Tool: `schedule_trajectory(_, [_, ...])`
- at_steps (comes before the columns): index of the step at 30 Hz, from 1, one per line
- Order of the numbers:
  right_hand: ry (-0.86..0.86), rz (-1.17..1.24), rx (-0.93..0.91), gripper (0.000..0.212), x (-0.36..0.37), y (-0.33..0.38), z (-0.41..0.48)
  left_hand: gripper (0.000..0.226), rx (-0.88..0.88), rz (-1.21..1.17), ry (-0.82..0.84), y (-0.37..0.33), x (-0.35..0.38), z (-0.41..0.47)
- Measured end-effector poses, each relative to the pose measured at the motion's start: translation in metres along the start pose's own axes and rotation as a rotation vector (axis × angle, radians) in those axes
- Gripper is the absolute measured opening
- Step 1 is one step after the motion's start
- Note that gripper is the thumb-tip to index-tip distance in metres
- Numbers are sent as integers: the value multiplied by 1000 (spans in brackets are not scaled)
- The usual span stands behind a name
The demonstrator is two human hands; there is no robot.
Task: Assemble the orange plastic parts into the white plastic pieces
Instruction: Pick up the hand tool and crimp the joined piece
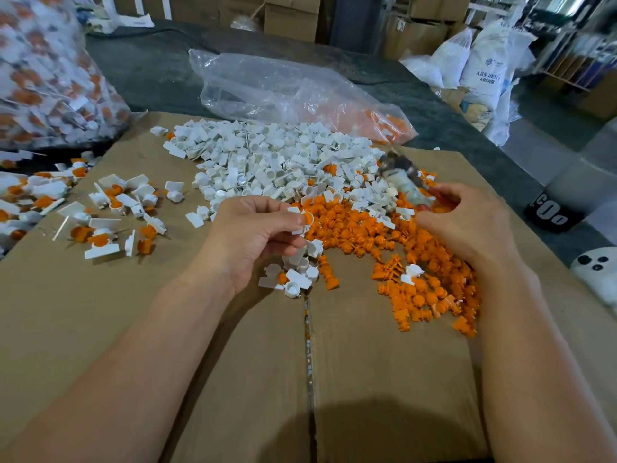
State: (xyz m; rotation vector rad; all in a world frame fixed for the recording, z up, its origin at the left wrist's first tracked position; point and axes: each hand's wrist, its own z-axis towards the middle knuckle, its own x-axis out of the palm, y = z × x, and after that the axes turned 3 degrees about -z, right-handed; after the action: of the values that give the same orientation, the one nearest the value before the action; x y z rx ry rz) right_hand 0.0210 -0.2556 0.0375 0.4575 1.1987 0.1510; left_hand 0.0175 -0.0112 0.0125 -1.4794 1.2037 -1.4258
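Observation:
My left hand (257, 232) pinches a white plastic piece with an orange part in it (302, 220) just above the cardboard. My right hand (467, 225) grips the red handle of a small worn hammer (402, 177), whose head points up and away over the piles. A heap of white pieces (283, 158) lies beyond both hands. Loose orange parts (417, 269) spread under and in front of my right hand. A few white pieces (293, 275) lie below my left hand.
Joined white-and-orange pieces (110, 215) are scattered at the left on the cardboard sheet (233, 362). A large clear bag of joined pieces (46, 71) stands far left. A crumpled clear bag with orange parts (300, 91) lies behind the heap. Sacks and boxes stand at the back.

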Motion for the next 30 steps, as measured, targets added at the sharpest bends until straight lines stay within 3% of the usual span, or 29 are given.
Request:
schedule_trajectory(5, [-61, 55, -156, 47, -2, 16, -8, 15, 72, -86, -25, 1, 1, 1])
schedule_trajectory(9, [-88, 72, -312, 33, 4, 28, -14, 16, 171, -104, -38, 2, 3, 1])
schedule_trajectory(13, [25, 48, -420, 36, 11, 40, -21, 17, 249, -95, -54, 2, 6, 0])
schedule_trajectory(26, [180, 12, -439, 46, 26, 54, -31, 17, 366, -97, -86, 3, 6, 2])
schedule_trajectory(30, [204, 14, -450, 37, 25, 55, -31, 16, 367, -98, -78, 3, 6, 2])
